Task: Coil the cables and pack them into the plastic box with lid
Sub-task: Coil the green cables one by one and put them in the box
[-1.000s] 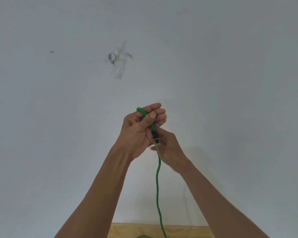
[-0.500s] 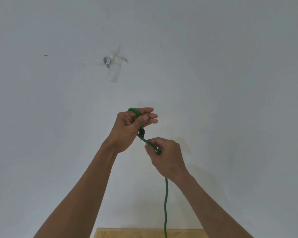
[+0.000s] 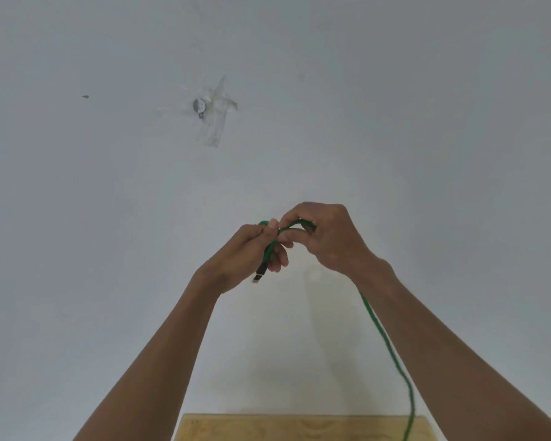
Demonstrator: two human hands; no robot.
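Hands are meeting in mid-air in front of a plain white wall [image 3: 395,122], both raised well above the wooden table [image 3: 299,428] whose light edge is showing at the bottom of the view. The left hand [image 3: 245,256] is closing its thumb and fingers around a green braided cable [image 3: 382,332], pinching it near the top of a small loop. From that pinch a short length is running down across the left palm and ending in a dark plug with a metal tip [image 3: 259,275], which is hanging free just below the fingers. The right hand [image 3: 328,237] is curling over the other side of the loop, its fingers wrapped around the cable and touching the left fingertips. Below the right wrist the rest of the cable is trailing down past the forearm and leaving the view at the table edge. On the wall, up and to the left, a small round metal object [image 3: 199,106] is sitting under strips of clear tape [image 3: 215,122].
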